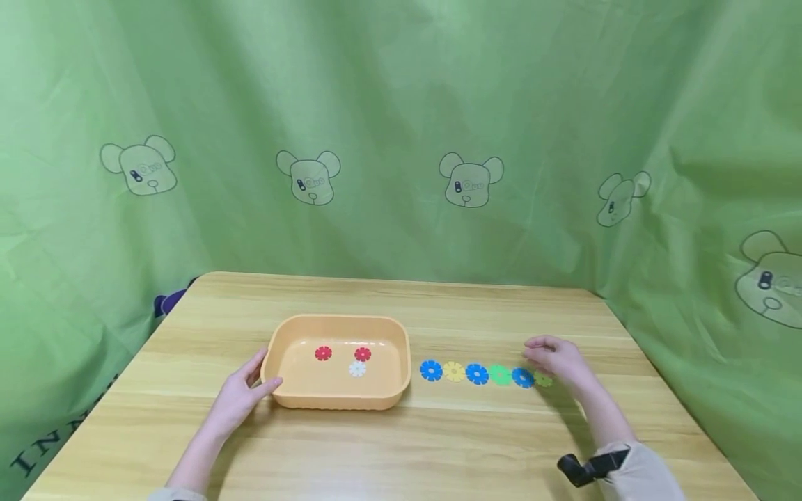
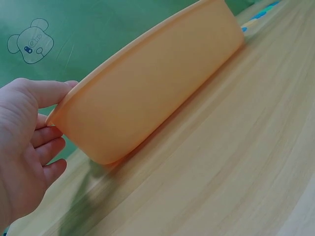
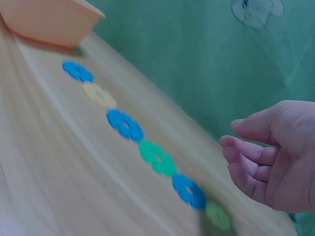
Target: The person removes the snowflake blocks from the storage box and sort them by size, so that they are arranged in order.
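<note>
1. Gripping the tray [image 1: 338, 402] at its left end, the left hand [image 1: 234, 396] has the rim between thumb and fingers, with the thumb by the lower left corner
2. The tray sits on the counter [image 1: 376, 459], left of centre in the lower half of the frame, and holds a left red disc [image 1: 318, 353], a right red disc [image 1: 358, 354] and a white disc [image 1: 358, 375] just below the latter
3. The right hand [image 1: 557, 358], lower right in the frame, has loosely bent fingers and no visible load; it hovers near the lime disc [image 1: 543, 381], and the right wrist view shows it apart from the row
4. From the tray's right side toward the lower right run a first blue disc [image 1: 425, 371], a yellow disc [image 1: 454, 378], a second blue disc [image 1: 471, 374], a green disc [image 1: 500, 381] and a third blue disc [image 1: 517, 378], then the lime one; whether neighbouring edges touch is too fine to tell
5. The discs look like thin, light, fairly stiff plastic; lying flat, they could slide under a fingertip, so a pinch across opposite notched edges should suit them best
6. The tray looks light and smooth, its walls perhaps slightly flexible; the rim is the natural hold, and a steadying grip should stop it skidding
</note>
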{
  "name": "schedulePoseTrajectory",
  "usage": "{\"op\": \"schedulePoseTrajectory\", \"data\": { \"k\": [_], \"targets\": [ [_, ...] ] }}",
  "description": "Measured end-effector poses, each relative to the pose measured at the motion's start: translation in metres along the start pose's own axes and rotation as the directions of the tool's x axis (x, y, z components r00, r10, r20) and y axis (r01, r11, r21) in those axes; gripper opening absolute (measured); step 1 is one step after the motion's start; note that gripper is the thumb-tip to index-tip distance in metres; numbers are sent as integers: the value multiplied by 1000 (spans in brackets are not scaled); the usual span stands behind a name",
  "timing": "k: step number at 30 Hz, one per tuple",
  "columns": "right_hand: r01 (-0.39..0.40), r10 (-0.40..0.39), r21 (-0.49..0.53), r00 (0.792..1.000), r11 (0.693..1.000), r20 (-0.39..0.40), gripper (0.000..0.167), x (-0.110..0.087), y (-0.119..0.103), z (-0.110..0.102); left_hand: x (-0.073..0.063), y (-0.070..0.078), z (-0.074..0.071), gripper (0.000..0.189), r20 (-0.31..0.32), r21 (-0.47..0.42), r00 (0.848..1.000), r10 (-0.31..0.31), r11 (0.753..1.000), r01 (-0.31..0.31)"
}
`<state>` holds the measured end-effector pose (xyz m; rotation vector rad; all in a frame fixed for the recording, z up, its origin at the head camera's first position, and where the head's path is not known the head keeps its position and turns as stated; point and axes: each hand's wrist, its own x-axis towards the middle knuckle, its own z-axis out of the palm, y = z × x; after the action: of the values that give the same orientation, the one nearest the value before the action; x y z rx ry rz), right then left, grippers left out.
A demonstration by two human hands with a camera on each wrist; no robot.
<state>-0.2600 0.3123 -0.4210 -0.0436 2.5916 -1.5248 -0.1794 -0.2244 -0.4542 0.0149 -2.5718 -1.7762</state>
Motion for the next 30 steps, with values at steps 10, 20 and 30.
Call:
{"op": "schedulePoseTrajectory", "data": {
  "k": [10, 20, 30],
  "targets": [
    [71, -74, 44, 995, 996, 59, 41, 8, -38, 30, 2, 0, 2, 73, 0, -19, 1000, 28, 999, -28],
    [93, -110, 131, 985, 987, 130, 38, 20, -68, 64, 2, -2, 2, 73, -7, -33, 999, 32, 999, -32],
    [107, -155, 217, 963, 970, 222, 40, 33, -108, 117, 4, -4, 3, 73, -9, -37, 999, 32, 999, -33]
  ]
}}
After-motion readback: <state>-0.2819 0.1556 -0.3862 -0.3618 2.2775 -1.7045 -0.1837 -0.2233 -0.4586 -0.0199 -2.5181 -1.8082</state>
